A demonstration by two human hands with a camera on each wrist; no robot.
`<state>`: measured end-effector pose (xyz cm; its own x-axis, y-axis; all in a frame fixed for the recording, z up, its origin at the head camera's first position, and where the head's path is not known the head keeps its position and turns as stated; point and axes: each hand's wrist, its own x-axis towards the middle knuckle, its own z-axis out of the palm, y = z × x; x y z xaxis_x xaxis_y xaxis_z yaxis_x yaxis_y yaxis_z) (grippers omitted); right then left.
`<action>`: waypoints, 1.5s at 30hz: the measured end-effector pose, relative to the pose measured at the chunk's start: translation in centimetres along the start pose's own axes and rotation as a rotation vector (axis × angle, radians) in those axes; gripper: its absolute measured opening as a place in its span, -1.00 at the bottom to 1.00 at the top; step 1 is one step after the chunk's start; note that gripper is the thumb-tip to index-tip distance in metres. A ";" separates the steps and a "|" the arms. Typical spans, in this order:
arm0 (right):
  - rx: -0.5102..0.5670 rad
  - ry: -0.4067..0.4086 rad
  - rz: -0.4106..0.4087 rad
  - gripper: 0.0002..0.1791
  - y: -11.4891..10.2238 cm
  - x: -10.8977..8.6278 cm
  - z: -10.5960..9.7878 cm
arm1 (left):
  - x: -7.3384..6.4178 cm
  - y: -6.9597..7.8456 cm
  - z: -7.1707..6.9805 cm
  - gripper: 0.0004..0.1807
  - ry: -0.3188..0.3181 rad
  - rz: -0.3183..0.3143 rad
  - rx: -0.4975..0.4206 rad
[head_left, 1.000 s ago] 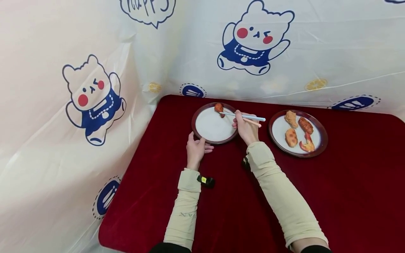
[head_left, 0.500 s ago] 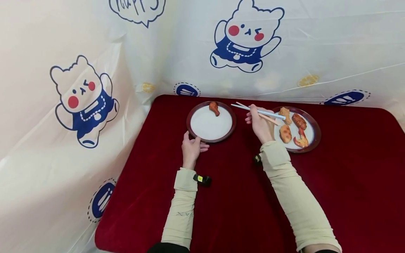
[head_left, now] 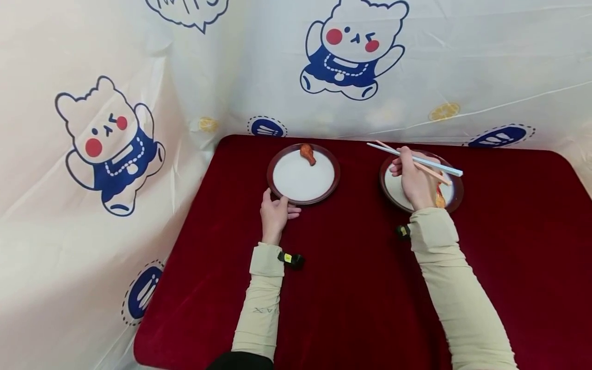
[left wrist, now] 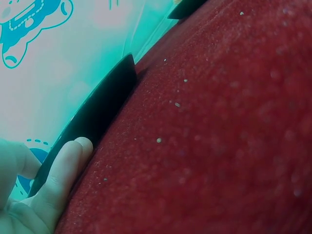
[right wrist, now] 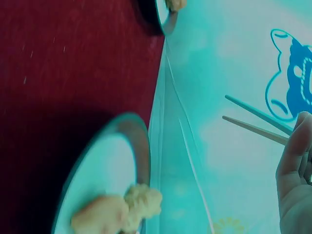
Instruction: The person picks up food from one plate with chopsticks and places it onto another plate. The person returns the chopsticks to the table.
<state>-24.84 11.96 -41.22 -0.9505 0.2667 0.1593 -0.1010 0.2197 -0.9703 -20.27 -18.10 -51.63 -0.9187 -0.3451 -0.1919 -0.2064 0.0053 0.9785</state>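
Note:
In the head view my left hand (head_left: 275, 216) touches the near left rim of the left plate (head_left: 272, 191), fingers spread and fairly straight along it. The left wrist view shows the fingers against the plate's dark outer side (left wrist: 107, 97). A small brown drumstick (head_left: 307, 154) lies near that plate's far rim. My right hand (head_left: 416, 177) holds a pair of chopsticks (head_left: 439, 165), one pale blue and one peach, above the right plate (head_left: 458, 198). The chopstick tips point left, apart, with nothing between them. Fried food pieces (right wrist: 141, 204) lie on the right plate; my hand hides most from above.
Both plates stand on a dark red cloth-covered table (head_left: 342, 288), near its back edge. Behind and to the left hangs a pale curtain (head_left: 263, 61) with cartoon bears. Also on the right plate is a red and orange claw-shaped piece (head_left: 440, 198).
My right hand has moved right with the chopsticks, from the drumstick on the left plate to over the right plate. The drumstick stays behind, and my left hand keeps its place at the rim.

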 end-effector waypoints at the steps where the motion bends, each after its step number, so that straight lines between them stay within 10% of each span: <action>1: 0.006 0.008 -0.003 -0.59 0.0 0.0 -0.4 | 0.0 0.0 0.0 -0.24 -0.002 -0.003 0.000; 23: -0.137 0.124 0.094 -0.61 3.3 0.0 -7.1 | 0.1 0.0 0.2 -0.24 0.006 0.007 -0.017; 45: -0.214 0.098 0.162 -0.56 4.5 0.0 -7.6 | 0.0 0.1 0.1 -0.23 0.002 -0.003 -0.002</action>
<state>-23.10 20.14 -44.21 -0.9151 0.4020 0.0322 0.1244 0.3573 -0.9256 -20.37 -18.01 -51.58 -0.9174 -0.3472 -0.1946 -0.2083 0.0020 0.9781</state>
